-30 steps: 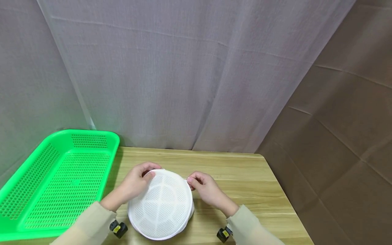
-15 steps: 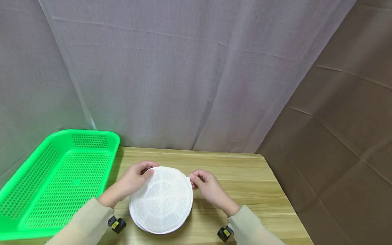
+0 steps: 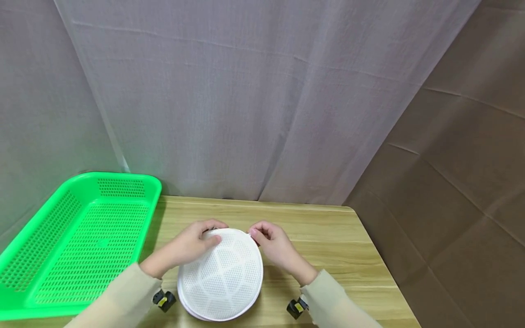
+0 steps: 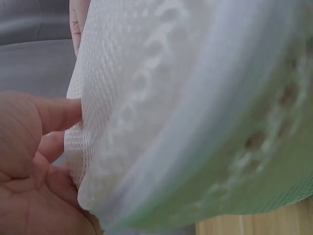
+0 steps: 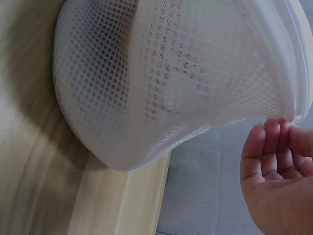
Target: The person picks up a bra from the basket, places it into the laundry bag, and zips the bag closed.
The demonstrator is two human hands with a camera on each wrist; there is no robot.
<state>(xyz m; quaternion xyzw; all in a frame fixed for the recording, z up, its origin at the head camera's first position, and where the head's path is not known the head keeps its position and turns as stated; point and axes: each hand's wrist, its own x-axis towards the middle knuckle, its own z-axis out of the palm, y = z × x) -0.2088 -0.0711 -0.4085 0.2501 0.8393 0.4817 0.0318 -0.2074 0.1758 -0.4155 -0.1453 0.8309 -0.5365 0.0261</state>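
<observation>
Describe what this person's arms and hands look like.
The pale beige fabric left sleeve and matching right sleeve look plain. Each ends beside a small, black, boxy device with a yellow patch. The left hand and right hand are bare.

Mesh bag (image 3: 221,275): I see white perforated netting, round, with a smooth rim.
Pose: circular panel facing up.
Place: over the counter (image 3: 328,255); I can't tell whether it touches.
</observation>
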